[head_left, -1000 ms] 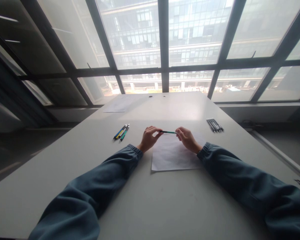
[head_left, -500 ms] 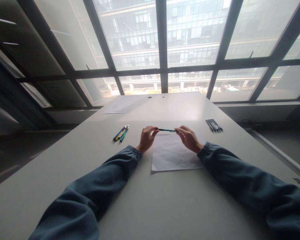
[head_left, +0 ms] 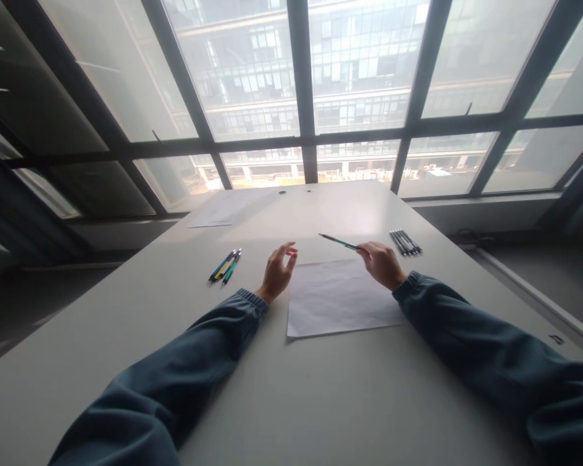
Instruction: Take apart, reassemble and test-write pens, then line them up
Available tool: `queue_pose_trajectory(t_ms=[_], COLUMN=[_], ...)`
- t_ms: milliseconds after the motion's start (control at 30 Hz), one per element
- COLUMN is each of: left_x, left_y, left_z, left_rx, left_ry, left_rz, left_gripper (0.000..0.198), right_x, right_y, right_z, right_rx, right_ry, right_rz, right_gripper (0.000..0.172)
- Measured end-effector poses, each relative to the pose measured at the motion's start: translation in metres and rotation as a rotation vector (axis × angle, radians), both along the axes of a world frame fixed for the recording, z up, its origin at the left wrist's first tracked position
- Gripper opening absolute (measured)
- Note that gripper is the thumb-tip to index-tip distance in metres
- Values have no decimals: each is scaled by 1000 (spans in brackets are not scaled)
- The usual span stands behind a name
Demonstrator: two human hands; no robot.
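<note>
In my right hand a slim pen, dark with a green part, is pinched by one end. Its other end points up and to the left, above the far edge of a white paper sheet. My left hand is empty, thumb and fingers apart, beside the sheet's left edge. Left of that hand lies a small group of pens with blue, yellow, white and green parts. Beyond my right hand, several grey pens lie side by side in a row.
The white table stretches toward a wall of large windows with dark frames. More paper lies at the far left of the table. A small dark object sits near the right edge.
My left hand has let go of the pen and opened. My right hand has moved right with the pen, which now tilts up to the left. The view has shifted slightly.
</note>
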State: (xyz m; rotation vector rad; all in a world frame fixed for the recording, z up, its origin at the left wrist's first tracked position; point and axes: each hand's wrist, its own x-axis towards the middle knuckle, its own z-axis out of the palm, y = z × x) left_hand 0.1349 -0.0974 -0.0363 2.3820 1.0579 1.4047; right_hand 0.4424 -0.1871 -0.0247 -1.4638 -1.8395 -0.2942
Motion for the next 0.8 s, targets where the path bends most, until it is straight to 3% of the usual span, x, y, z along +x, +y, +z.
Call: queue_pose_trajectory(t_ms=[167, 300, 467, 800], left_x=[1, 1, 0, 1], left_y=[2, 0, -2, -7], left_z=[-1, 1, 2, 5], left_rx=[-8, -18, -17, -46], left_ry=[60, 111, 179, 166], left_rz=[-10, -53, -144, -177], left_gripper=[20, 21, 19, 17], right_x=[60, 85, 83, 77], right_y=[-13, -24, -28, -25], right_z=[-6, -9, -8, -12], right_rx=[-207, -334, -448, -513], right_ry=[-30, -64, -89, -143], right_rz=[-347, -477, -525, -446], right_gripper=[23, 23, 23, 25])
